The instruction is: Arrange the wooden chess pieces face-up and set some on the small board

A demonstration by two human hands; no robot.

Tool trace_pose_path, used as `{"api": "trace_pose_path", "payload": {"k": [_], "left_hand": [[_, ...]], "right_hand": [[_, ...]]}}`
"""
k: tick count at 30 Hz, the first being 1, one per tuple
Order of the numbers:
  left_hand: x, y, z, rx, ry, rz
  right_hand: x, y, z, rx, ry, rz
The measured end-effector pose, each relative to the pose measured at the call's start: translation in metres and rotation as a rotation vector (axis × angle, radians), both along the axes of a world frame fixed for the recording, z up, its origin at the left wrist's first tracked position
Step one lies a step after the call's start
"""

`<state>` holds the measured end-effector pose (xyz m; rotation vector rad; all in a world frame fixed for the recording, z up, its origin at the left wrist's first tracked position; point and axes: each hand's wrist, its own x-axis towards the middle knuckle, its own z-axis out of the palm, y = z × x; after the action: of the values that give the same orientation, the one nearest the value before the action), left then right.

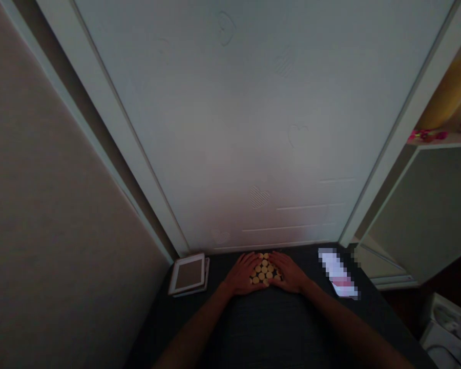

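Dim view from a head-worn camera looking down over a dark table (269,328) that runs away from the viewer to a pale wall.

Nearest, two bare forearms reach forward from the bottom edge of the view across the middle of the table. They converge toward its far edge.

There, the left hand (243,275) and right hand (292,274) lie palm down on the tabletop, side by side, with a cluster of small round tan discs (264,270) between them. The fingers of both hands are loosely spread and slightly curved, cupping the cluster from either side. The fingertips touch the outer discs. Neither hand is closed around anything. The discs lie flat in a tight pile, close to the middle of the table's far edge; the light is too low to say what they are made of, though they look like wooden tokens.

To the left of the hands, near the far left corner of the table, sits a square white-framed box (189,274) with a brown face, lying flat and well apart from the left hand. To the right, near the far right corner, lies a white item that is pixelated out (338,274).

Beyond the table rises a large white panel (246,128) embossed with faint hearts. At the far right, a shelf (445,139) holds a yellow object (451,92) and something pink.
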<state>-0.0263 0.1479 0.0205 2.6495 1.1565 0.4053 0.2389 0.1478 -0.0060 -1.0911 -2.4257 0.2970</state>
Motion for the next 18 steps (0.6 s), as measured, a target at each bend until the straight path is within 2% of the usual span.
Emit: {"api": "trace_pose_path", "payload": {"k": [4,8,11,15,18], "left_hand": [[-0.001,-0.005,0.008,0.022,-0.028,0.037],[-0.009,-0.033,0.011,0.062,-0.080,0.123],[-0.018,-0.069,0.001,0.135,-0.224,0.290],[-0.031,-0.110,-0.019,0.148,-0.243,0.373],[-0.036,-0.124,-0.027,0.160,-0.222,0.412]], "right_hand": [[0.003,-0.008,0.007,0.019,0.026,-0.038],[0.015,-0.033,0.009,0.079,0.090,-0.155],[0.025,-0.065,0.002,0.102,0.156,-0.266],[0.033,-0.107,-0.011,0.024,0.158,-0.344],[0.033,-0.124,-0.014,0.007,0.127,-0.376]]}}
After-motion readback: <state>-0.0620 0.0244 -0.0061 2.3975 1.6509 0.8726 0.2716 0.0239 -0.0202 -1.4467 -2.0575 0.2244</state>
